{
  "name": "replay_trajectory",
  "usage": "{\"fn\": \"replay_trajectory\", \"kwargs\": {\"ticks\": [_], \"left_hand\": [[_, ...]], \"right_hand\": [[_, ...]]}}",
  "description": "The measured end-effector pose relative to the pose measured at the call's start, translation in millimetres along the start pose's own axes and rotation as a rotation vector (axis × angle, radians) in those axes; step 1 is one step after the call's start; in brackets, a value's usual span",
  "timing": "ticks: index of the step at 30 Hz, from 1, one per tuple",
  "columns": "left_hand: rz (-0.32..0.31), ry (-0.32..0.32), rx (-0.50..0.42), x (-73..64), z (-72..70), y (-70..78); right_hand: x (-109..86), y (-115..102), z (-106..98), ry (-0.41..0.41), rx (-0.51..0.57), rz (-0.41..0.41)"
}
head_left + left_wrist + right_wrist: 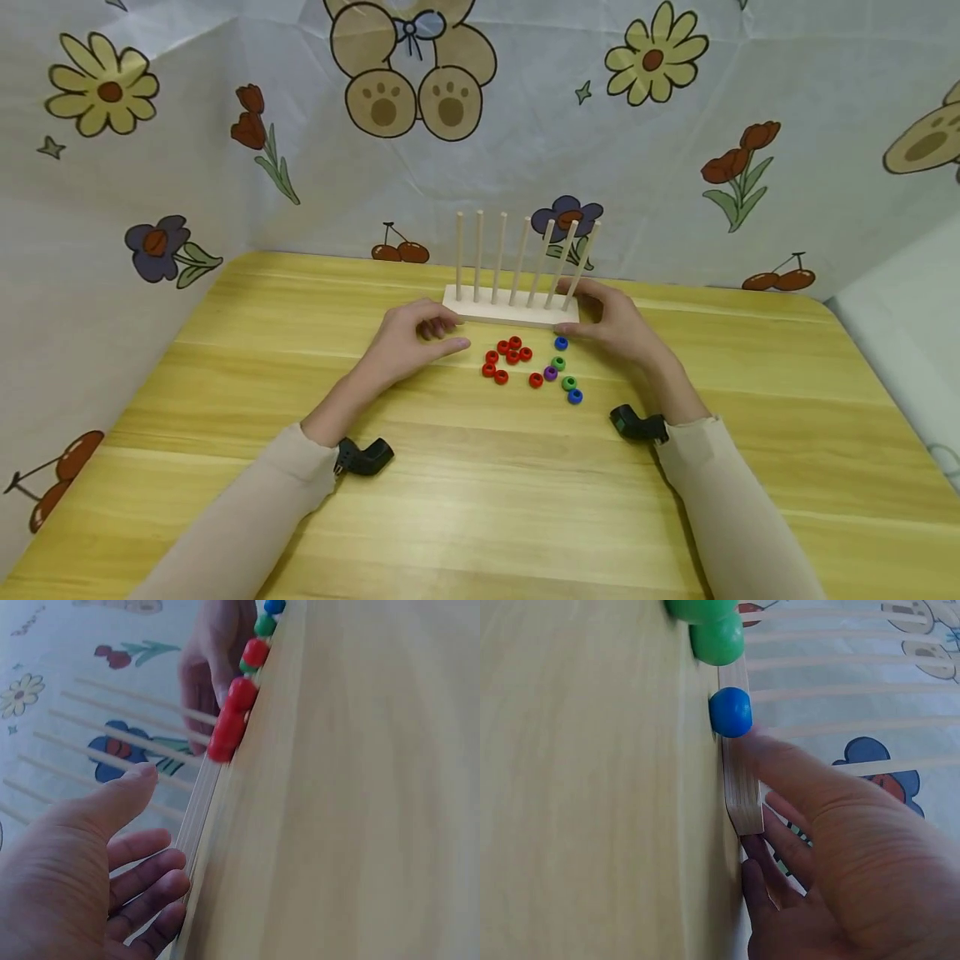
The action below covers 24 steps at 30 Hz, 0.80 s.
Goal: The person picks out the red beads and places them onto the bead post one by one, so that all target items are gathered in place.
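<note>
Flower-patterned white cloth (495, 171) behind a yellowish wood-grained table (480, 492)

fingers (789, 844) around the wooden base (742, 791), blue bead (731, 712) just beside

The head view looks forward and down over your arms (247, 508), far enough back to take in the table (465, 517) and patterned cloth (525, 171) behind it. Your left wrist view is close and tipped sideways, looking past your left hand (408, 340) towards your right hand (618, 325); your right wrist view, also close, tips the opposite way, sharing the pegged stand (510, 312) with both others.
</note>
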<state>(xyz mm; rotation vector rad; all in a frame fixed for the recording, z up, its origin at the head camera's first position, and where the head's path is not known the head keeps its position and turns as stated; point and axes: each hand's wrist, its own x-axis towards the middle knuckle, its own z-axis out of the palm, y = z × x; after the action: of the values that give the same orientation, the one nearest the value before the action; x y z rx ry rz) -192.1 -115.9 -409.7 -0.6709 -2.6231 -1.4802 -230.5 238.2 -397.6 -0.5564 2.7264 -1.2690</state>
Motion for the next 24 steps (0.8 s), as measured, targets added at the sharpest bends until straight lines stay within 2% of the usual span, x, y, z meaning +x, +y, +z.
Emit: {"fn": "replay_trajectory", "kwargs": {"ticks": [7,11,15,19,24], "left_hand": [[0.052,-0.086,-0.032,-0.4,19.7,10.2],[0.082,-0.108,0.004,-1.5,29.4,15.6],[0.08,-0.132,0.048,-2.9,37.1,19.2],[0.056,-0.151,0.059,-3.6,39.4,19.4],[0.053,-0.183,0.032,-2.6,32.9,16.1]], "right_hand": [[-3.1,7,-1,0.011,0.036,0.013],[-4.3,8,-3,0.012,0.029,0.009],[-4.1,10,-2,0.011,0.038,-0.006],[-2.7,11,1,0.011,0.053,-0.02],[-2.3,10,2,0.012,0.069,-0.022]]}}
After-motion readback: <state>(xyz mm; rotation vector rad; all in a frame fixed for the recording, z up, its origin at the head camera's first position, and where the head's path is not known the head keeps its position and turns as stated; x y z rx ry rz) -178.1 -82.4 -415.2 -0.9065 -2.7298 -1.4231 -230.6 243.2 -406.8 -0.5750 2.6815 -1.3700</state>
